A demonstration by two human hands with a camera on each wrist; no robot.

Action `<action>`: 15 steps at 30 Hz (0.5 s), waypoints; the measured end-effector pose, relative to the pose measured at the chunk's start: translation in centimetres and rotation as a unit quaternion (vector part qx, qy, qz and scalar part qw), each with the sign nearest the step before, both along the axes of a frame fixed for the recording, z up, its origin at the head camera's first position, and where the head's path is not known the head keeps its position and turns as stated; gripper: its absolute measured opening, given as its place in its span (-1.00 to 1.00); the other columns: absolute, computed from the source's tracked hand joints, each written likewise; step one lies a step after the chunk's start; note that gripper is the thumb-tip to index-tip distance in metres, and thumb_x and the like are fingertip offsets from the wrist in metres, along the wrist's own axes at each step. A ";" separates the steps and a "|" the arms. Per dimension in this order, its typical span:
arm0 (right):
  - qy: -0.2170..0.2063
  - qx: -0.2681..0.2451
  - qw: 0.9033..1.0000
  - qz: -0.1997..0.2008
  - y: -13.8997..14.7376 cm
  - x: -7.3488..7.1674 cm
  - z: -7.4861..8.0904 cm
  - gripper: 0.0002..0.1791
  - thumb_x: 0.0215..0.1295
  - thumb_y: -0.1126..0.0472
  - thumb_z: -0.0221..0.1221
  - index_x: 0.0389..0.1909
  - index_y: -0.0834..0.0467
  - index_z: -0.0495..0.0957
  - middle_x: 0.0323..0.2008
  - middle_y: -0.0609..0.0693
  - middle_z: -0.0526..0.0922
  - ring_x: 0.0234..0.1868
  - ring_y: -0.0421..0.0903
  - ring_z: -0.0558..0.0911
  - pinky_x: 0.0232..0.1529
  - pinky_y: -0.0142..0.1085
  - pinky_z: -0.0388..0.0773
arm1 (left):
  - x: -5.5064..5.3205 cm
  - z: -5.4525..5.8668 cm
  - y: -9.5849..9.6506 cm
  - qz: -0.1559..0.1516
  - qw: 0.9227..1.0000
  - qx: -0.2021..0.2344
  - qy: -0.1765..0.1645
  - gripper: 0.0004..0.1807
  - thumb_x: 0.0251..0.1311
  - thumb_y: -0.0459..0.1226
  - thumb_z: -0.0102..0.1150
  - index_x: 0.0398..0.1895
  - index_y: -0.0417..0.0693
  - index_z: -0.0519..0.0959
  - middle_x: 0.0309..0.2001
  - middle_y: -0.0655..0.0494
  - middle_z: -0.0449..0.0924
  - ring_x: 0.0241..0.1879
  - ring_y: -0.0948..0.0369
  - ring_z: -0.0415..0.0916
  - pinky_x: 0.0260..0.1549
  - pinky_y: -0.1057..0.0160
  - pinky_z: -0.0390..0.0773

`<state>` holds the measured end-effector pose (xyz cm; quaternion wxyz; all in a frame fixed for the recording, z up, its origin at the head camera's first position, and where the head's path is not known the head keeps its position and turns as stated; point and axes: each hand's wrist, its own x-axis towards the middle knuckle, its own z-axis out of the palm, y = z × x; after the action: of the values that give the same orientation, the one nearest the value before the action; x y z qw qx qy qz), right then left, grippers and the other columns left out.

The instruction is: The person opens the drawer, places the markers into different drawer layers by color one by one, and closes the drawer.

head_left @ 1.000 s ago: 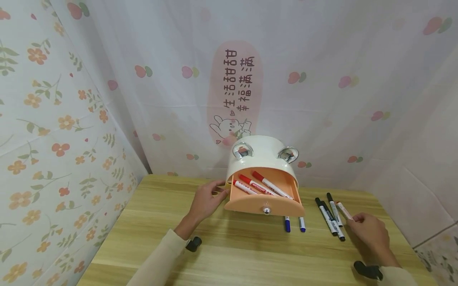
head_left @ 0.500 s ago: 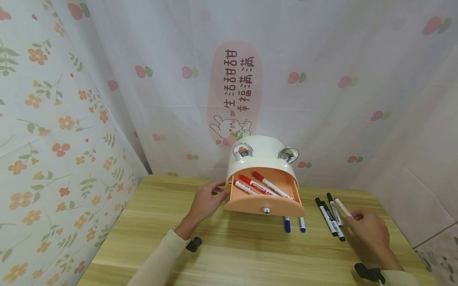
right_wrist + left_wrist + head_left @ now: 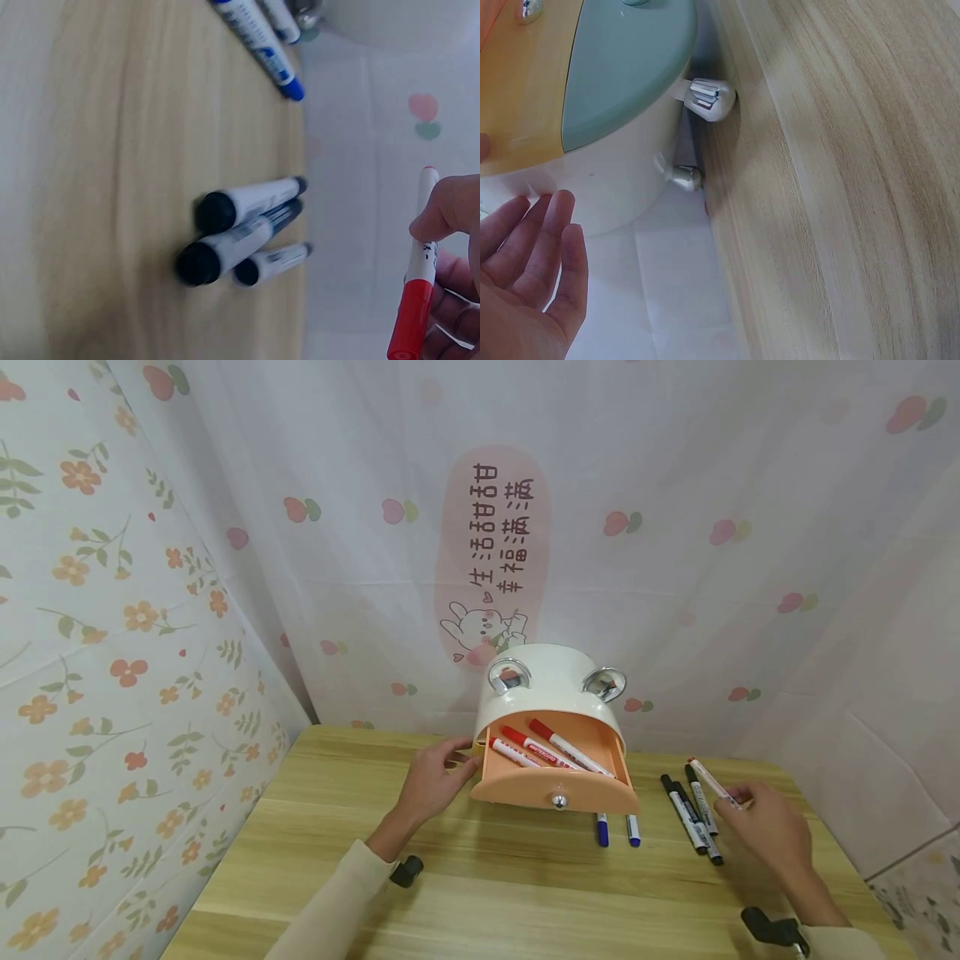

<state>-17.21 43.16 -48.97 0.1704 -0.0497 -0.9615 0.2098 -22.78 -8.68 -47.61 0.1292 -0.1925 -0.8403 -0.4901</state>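
A white cabinet (image 3: 551, 681) stands at the back of the table, its orange top drawer (image 3: 553, 792) pulled out. Several red-capped whiteboard markers (image 3: 534, 748) lie in that drawer. My left hand (image 3: 435, 781) rests against the cabinet's left side; in the left wrist view its fingers (image 3: 551, 225) are nearly straight along the white wall. To the right, my right hand (image 3: 768, 831) pinches a red marker (image 3: 712, 782) between thumb and fingers. The right wrist view shows its red cap (image 3: 411, 319) pointing down, clear of the table.
Several black markers (image 3: 684, 817) lie in a loose group beside my right hand. Blue markers (image 3: 603, 830) poke out below the drawer. Lower green (image 3: 630, 71) and yellow (image 3: 529, 97) drawers are closed. A printed curtain (image 3: 660, 585) hangs behind the table (image 3: 525, 893).
My right hand has raised the red marker and shifted it up and left over the black markers. The left hand and the drawer have stayed put.
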 end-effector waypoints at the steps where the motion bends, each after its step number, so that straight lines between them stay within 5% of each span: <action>1: 0.007 0.003 1.000 0.004 -0.3 0.0 0.3 -0.69 0.37 0.08 0.34 -0.15 0.30 0.73 -0.32 0.08 0.71 -0.48 -0.09 0.52 -0.60 -0.20 0.37 | 0.0 0.0 0.0 0.001 1.000 -0.001 0.000 -0.60 0.49 -0.21 0.43 0.27 -0.21 0.73 0.15 -0.07 0.80 -0.05 0.05 0.81 0.06 -0.06 0.78; 15: 0.071 0.033 0.995 0.058 -3.6 0.6 4.0 -0.77 0.29 0.15 0.40 -0.21 0.25 0.74 -0.28 0.11 0.68 -0.44 -0.07 0.58 -0.59 -0.23 0.34 | 0.0 -0.1 0.1 0.002 1.000 0.003 -0.005 -0.60 0.49 -0.21 0.42 0.27 -0.22 0.72 0.15 -0.08 0.79 -0.04 0.04 0.81 0.07 -0.08 0.78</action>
<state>-16.63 39.58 -45.02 0.2275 0.0273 -0.9545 0.1908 -22.81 -8.61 -47.70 0.1269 -0.1880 -0.8400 -0.4928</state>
